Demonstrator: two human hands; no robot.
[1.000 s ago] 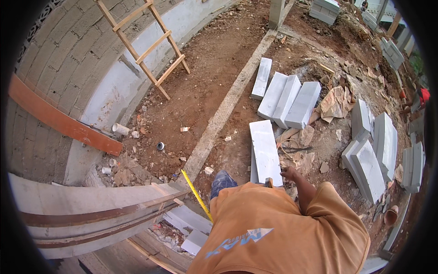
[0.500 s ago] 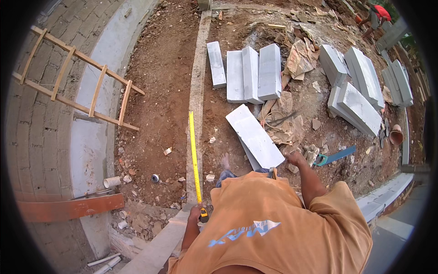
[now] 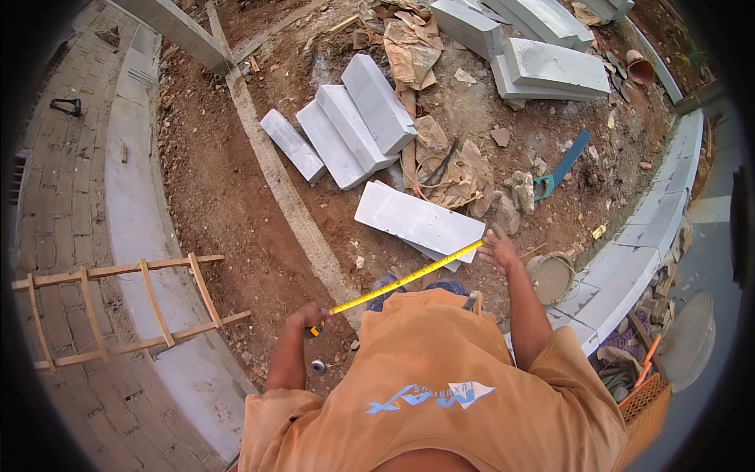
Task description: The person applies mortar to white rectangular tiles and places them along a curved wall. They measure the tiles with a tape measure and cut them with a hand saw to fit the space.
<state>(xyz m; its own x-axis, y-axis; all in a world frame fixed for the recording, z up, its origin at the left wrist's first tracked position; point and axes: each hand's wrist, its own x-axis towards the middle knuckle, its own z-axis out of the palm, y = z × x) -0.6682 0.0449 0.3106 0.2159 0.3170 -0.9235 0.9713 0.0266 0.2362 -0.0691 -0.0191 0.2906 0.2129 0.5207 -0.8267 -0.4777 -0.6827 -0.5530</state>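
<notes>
My left hand is closed around the black and yellow case of a tape measure, low over the dirt. Its yellow blade runs out to the right in front of my body, rising slightly. At the far end, the fingers of my right hand close on the blade's tip, beside the right corner of a pale grey block. That block lies tilted over another one, of which only a lower edge shows. The blade passes over the block's near right corner.
Several pale blocks lie farther off, with another stack to the right. Crumpled paper bags, a teal-handled saw and a bucket lie about. A concrete strip crosses the dirt; a wooden ladder is left.
The tape's blade has swung from pointing straight ahead to running rightward. My right hand has gone from the block's corner to the blade's tip. The view has turned to the right.
</notes>
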